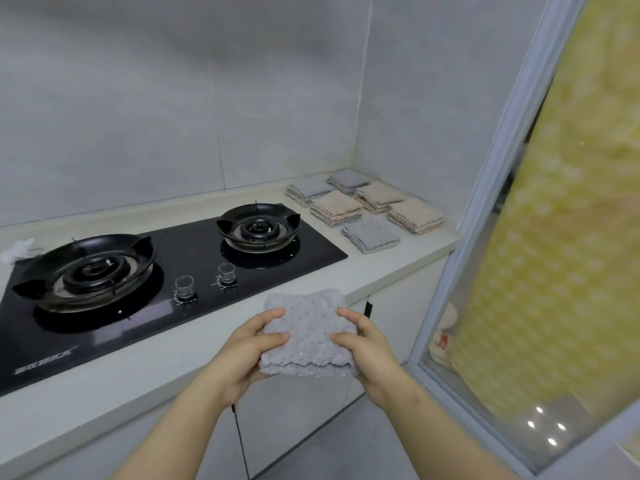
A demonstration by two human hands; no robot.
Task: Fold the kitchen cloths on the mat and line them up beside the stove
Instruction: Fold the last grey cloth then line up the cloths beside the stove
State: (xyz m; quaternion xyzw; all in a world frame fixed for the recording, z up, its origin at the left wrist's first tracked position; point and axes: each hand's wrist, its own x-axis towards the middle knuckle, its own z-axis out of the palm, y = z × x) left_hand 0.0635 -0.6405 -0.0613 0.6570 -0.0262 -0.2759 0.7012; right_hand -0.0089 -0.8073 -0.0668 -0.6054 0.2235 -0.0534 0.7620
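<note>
A folded grey cloth (308,332) is held in the air in front of the counter edge. My left hand (247,351) grips its left side, thumb on top. Its right side is gripped by my right hand (369,348) the same way. On the counter to the right of the black gas stove (180,265) lie several folded cloths in two rows: grey ones (370,235), (310,188), (348,179) and beige ones (335,208), (415,215), (379,195). No mat is in view.
The beige counter (398,268) ends at a corner wall on the right. A sliding glass door frame (485,202) with a yellow patterned curtain (561,237) stands close on the right. A white crumpled rag (17,251) lies at the stove's far left. Cabinet doors sit below the counter.
</note>
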